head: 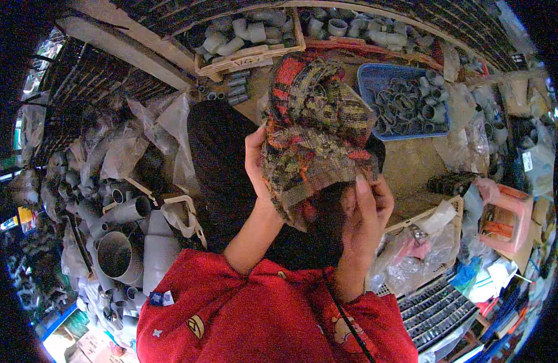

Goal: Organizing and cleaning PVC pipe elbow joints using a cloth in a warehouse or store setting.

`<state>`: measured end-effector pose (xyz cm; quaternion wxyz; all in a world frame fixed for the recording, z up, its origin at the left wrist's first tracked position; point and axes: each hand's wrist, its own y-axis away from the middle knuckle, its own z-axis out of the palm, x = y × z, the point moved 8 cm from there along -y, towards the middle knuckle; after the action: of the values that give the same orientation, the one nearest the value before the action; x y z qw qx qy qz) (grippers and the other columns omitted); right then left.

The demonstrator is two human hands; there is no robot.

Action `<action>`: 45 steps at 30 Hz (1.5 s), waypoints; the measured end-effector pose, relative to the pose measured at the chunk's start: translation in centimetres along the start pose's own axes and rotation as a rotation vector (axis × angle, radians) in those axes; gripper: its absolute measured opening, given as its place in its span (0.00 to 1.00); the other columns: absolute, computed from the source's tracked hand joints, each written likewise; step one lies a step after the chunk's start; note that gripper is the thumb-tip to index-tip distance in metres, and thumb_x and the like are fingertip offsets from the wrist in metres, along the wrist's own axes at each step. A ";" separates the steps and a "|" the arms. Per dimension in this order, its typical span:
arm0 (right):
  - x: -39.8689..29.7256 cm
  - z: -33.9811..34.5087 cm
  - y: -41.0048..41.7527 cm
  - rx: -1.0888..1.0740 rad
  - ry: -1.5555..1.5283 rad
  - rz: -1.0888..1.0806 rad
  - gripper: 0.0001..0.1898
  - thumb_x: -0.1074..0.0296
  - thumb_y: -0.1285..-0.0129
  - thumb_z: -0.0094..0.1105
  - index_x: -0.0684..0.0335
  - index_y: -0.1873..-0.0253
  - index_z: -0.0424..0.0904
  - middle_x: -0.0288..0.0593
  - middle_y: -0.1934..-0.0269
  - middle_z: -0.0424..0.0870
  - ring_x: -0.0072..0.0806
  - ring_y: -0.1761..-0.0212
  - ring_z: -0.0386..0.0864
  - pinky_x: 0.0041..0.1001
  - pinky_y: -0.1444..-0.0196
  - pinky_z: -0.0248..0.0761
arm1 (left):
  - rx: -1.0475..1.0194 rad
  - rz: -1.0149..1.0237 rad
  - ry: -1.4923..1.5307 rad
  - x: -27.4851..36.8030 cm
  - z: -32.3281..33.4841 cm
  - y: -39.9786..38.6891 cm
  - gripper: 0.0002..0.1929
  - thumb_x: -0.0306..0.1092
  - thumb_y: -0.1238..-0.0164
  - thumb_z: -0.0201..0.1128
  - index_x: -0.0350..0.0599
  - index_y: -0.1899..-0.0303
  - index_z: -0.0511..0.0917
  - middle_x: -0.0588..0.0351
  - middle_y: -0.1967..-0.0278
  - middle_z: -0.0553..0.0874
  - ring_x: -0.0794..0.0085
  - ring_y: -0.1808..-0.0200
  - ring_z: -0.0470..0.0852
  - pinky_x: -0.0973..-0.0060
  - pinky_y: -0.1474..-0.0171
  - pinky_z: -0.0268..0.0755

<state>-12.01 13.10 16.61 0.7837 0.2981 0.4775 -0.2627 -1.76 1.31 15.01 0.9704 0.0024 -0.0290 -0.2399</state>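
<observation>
In front of my chest, a bunched piece of patterned knitted fabric [319,136] in red, black, yellow and brown is held up in both hands. My left hand [257,168] grips its left side, with most of the fingers hidden behind the cloth. My right hand [368,202] pinches the lower right edge between thumb and fingers. The fabric's lower edge hangs open over a dark hollow. Beyond it are my dark-clothed legs [220,154].
A blue plastic basket [406,136] of grey pipe fittings lies ahead right. Crates of elbow fittings [249,34] line the back. Large grey pipes [163,254] crowd the left. On the right are a crate of plastic bags [419,263] and a pink plastic stool [517,227].
</observation>
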 end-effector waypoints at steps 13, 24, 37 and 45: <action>0.1 -0.1 -0.3 -0.010 -0.123 0.039 0.11 0.73 0.40 0.54 0.67 0.54 0.71 0.36 0.74 0.73 0.15 0.84 0.60 0.16 0.83 0.53 | -0.057 0.018 -0.050 0.2 0.6 0.1 0.20 0.43 0.35 0.45 0.42 0.48 0.71 0.52 0.50 0.78 0.62 0.50 0.76 0.64 0.44 0.67; -2.1 5.4 4.3 -0.759 0.578 -0.449 0.09 0.72 0.57 0.64 0.60 0.70 0.72 0.42 0.74 0.77 0.39 0.74 0.77 0.32 0.71 0.68 | 0.231 0.283 -0.579 2.6 -3.6 1.1 0.16 0.33 0.33 0.48 0.42 0.46 0.67 0.51 0.51 0.76 0.67 0.53 0.77 0.69 0.51 0.73; -1.4 7.4 5.1 -0.982 0.687 -0.456 0.09 0.67 0.54 0.63 0.59 0.68 0.73 0.42 0.72 0.78 0.40 0.71 0.78 0.35 0.70 0.71 | 0.199 0.410 -0.841 2.7 -4.7 0.9 0.17 0.33 0.34 0.50 0.41 0.45 0.66 0.52 0.50 0.76 0.68 0.52 0.77 0.69 0.49 0.72; -1.3 7.5 5.0 -0.996 0.730 -0.427 0.09 0.67 0.53 0.62 0.59 0.67 0.73 0.42 0.71 0.78 0.40 0.71 0.78 0.34 0.70 0.71 | 0.216 0.378 -0.793 3.2 -4.6 0.9 0.17 0.34 0.34 0.50 0.41 0.45 0.66 0.52 0.50 0.76 0.69 0.52 0.76 0.69 0.49 0.71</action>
<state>-4.57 11.30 21.61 0.5460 -0.1318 0.8263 -0.0419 1.72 0.59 10.56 0.9052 0.0061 -0.4235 -0.0363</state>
